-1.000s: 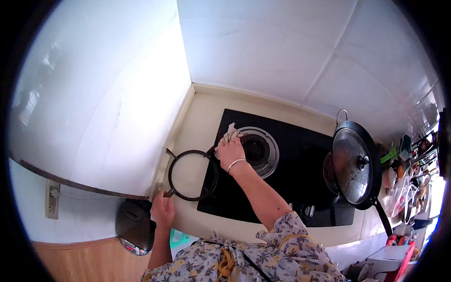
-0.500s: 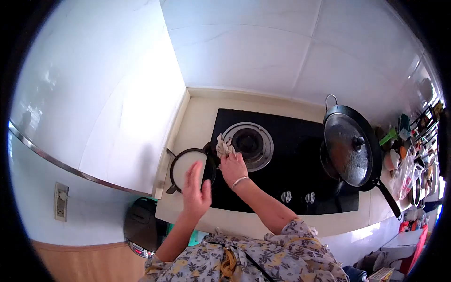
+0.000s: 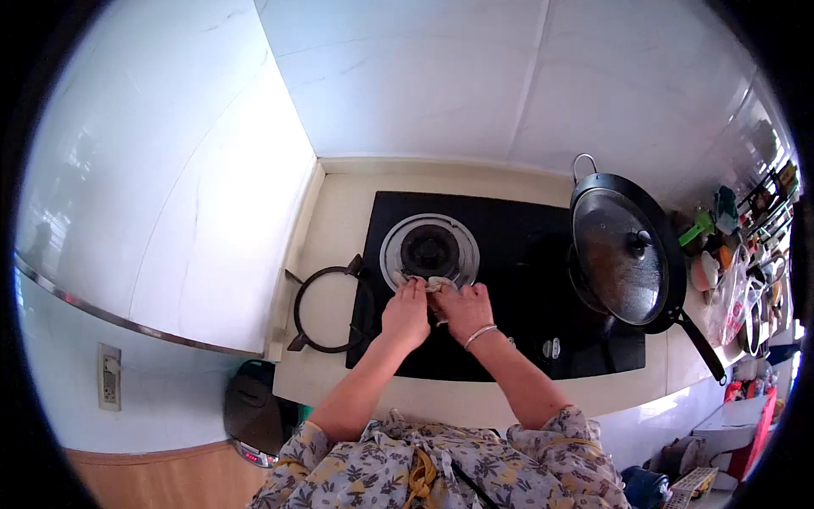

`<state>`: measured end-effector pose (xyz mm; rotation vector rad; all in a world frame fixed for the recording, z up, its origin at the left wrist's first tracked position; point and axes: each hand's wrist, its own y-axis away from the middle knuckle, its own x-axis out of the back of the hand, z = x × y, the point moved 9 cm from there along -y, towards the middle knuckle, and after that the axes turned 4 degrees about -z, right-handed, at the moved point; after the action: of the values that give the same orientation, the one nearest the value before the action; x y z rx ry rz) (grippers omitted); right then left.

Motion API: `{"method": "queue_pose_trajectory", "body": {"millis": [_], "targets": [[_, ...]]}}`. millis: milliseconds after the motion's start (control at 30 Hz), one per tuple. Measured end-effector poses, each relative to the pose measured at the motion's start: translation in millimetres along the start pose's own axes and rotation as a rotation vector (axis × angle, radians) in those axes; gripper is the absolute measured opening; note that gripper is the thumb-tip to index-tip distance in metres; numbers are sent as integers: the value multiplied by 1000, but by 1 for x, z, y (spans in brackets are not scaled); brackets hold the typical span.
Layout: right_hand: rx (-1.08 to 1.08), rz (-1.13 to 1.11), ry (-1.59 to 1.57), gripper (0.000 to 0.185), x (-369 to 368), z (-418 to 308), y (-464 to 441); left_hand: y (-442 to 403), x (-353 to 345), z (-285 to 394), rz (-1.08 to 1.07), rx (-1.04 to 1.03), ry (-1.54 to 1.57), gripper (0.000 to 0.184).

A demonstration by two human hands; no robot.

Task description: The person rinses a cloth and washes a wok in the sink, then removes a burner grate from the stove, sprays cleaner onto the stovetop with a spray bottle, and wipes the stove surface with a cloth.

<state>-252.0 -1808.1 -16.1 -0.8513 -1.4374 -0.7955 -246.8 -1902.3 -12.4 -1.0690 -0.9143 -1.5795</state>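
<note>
Both hands meet at the front rim of the left gas burner [image 3: 430, 248], which has a silver ring and a dark centre. Between them is a crumpled pale cloth [image 3: 437, 284]. My left hand [image 3: 407, 316] has its fingers closed on the cloth's left side. My right hand [image 3: 465, 312], with a bracelet at the wrist, grips the right side of it. The cloth is mostly hidden under the fingers and touches the burner ring. To the left, a round black pan support [image 3: 298, 307] lies off the burner, partly on the counter and partly on the hob.
A black wok [image 3: 676, 280] with a glass lid [image 3: 617, 254] stands on the right burner, its long handle jutting toward the front right. Control knobs [image 3: 551, 349] sit at the hob's [image 3: 517, 356] front. Kitchenware crowds the right counter. A dark rice cooker [image 3: 252, 403] stands lower left.
My left hand has moved right from above the pan support and joined the cloth. My right hand has carried the cloth from the ring's left side to its front. The view has shifted slightly.
</note>
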Motion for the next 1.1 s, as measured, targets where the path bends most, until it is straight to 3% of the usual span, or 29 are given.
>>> {"method": "queue_pose_trajectory", "body": {"millis": [33, 167, 333, 433, 767, 900, 1033, 1100], "targets": [[31, 75, 16, 24, 9, 2, 2, 3, -1, 5, -41, -5, -7, 63], [37, -16, 21, 30, 11, 29, 1, 8, -6, 28, -86, -104, 1, 73], [82, 141, -13, 12, 22, 56, -7, -6, -16, 49, -132, -225, 42, 68], [73, 17, 18, 17, 16, 76, -19, -19, -19, 60, -82, -289, 56, 68], [-16, 70, -56, 23, 2, 116, -62, -82, -39, 82, -182, -198, 92, 74], [-67, 126, -98, 29, -7, 109, -56, -76, -36, 81, -165, -171, 35, 72], [-104, -2, -128, 26, -6, 93, -39, -53, -29, 83, -151, -219, -44, 66], [-81, 68, -124, 24, -5, 83, -27, -42, -27, 76, -173, -193, -35, 63]]}}
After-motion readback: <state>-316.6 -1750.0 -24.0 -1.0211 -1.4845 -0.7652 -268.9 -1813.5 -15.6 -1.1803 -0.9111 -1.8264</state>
